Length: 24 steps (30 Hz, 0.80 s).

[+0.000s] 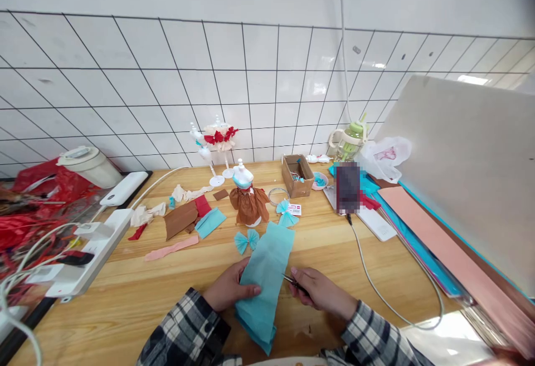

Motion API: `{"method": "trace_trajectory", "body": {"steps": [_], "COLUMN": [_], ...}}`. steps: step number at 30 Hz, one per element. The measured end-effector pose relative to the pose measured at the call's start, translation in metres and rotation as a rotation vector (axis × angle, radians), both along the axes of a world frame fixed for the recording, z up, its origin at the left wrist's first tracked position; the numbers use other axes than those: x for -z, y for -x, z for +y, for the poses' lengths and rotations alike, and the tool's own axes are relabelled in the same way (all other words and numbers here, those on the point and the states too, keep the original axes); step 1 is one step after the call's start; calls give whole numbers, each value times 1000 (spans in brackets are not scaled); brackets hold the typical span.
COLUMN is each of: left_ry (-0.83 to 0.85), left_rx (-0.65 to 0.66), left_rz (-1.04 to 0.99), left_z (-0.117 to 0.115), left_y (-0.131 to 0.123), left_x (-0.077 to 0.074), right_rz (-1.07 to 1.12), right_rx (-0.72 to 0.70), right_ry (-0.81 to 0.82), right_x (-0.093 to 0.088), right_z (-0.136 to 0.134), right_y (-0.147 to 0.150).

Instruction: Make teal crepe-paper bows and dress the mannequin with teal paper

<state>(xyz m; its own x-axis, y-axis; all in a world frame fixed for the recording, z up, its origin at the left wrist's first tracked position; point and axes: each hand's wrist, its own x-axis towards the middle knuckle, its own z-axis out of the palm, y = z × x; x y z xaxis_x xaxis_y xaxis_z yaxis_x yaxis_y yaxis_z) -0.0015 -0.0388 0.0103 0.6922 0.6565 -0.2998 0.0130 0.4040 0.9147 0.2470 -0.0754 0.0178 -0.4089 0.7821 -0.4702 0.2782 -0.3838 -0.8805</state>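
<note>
A long folded strip of teal crepe paper point(267, 271) lies on the wooden table point(125, 299) in front of me. My left hand point(228, 288) grips its left edge, thumb on top. My right hand point(324, 293) is closed on small scissors point(292, 282), whose blades meet the paper's right edge. Just beyond stand a small mannequin in a brown paper dress point(248, 201) and two teal paper bows point(246, 240) point(286, 213).
Paper scraps in brown, red, pink and teal point(184, 221) lie left of centre. A power strip point(83, 260) with cables sits at left. A small cardboard box point(297, 175), a phone point(348, 186) with its cable, and stacked coloured sheets point(434, 249) lie to the right. A tiled wall stands behind.
</note>
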Motion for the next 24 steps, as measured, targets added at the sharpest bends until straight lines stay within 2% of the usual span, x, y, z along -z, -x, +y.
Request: {"method": "trace_trajectory", "body": {"steps": [5, 11, 17, 24], "left_ry": [-19, -16, -15, -94], "left_rx": [-4, 1, 9, -35], "left_rz": [-7, -34, -33, 15], "left_z": [0, -1, -2, -3], "left_y": [0, -2, -2, -1], "left_x": [-1, -5, -3, -8], "right_rz": [-72, -93, -99, -84], "right_rx": [-43, -17, -33, -40], "right_ry": [-58, -79, -118, -153], "right_x": [2, 7, 8, 8], "right_z": [0, -2, -3, -3], "right_y": [3, 7, 5, 6]}}
